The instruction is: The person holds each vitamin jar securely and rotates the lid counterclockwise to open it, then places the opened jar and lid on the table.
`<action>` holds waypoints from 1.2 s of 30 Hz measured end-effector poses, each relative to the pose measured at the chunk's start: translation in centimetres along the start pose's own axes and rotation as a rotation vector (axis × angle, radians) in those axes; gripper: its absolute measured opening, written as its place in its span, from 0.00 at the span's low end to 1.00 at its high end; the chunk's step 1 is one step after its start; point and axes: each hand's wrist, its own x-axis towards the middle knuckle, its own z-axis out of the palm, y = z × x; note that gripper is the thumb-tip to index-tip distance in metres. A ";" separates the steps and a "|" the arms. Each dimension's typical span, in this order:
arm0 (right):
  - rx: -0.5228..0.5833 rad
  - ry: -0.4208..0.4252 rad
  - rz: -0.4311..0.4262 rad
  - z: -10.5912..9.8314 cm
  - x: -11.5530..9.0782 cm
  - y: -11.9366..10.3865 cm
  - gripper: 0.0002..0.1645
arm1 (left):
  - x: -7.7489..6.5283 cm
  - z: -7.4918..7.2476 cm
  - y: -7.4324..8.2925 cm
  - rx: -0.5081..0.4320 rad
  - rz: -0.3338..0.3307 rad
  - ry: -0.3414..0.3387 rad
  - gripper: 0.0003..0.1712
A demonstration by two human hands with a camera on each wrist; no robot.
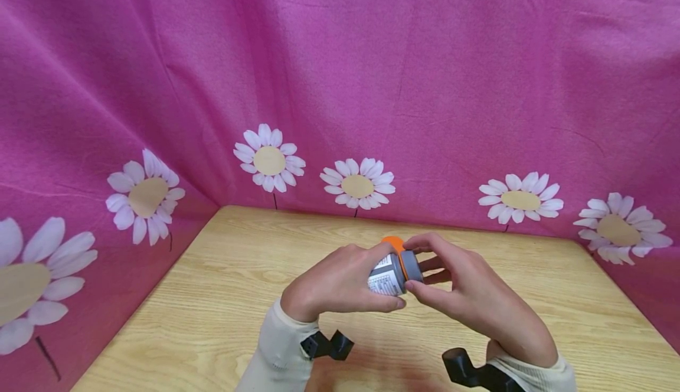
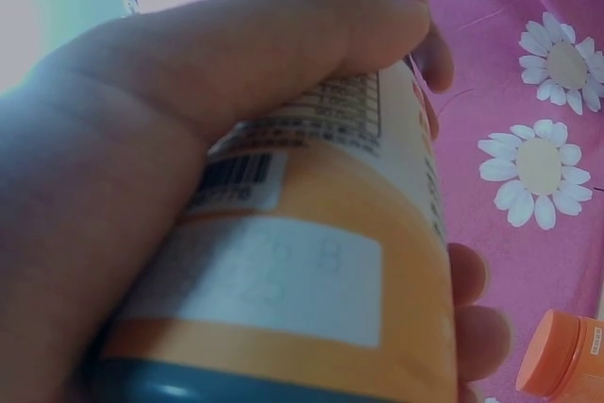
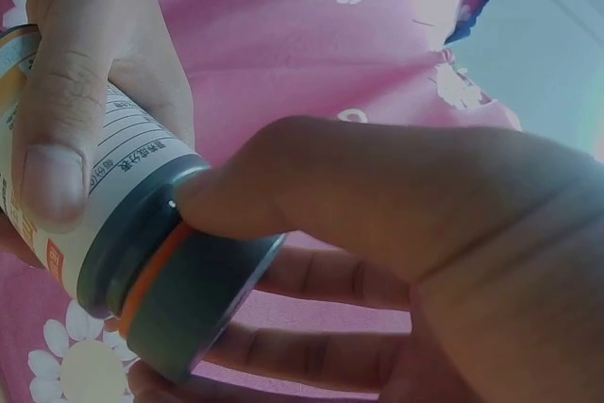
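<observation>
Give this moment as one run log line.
Left hand: grips grey cylindrical bottle with white-and-orange label | right hand: holds bottle's grey cap | bottle: tilted | nearby: orange-lidded orange jar

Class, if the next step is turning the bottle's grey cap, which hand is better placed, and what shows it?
Probably the right hand: it is curled around the cap, while the left hand grips the bottle by its body and could steady it.

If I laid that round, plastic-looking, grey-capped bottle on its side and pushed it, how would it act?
The grey-capped bottle would likely roll, since its sides look round. It seems stiff: the left hand grips it without visible dents. Its shiny grey shoulder might feel slippery.
</observation>
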 end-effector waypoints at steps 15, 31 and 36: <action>-0.053 0.056 -0.012 -0.3 -0.2 0.2 0.26 | -0.2 -0.3 -0.3 -0.032 -0.014 0.021 0.29; -0.026 0.187 -0.088 -0.5 0.0 0.6 0.28 | -0.1 -0.6 -0.7 0.007 0.021 0.204 0.27; -0.024 0.207 -0.079 -0.6 0.0 0.8 0.27 | -0.2 -0.9 -0.8 -0.045 0.014 0.250 0.27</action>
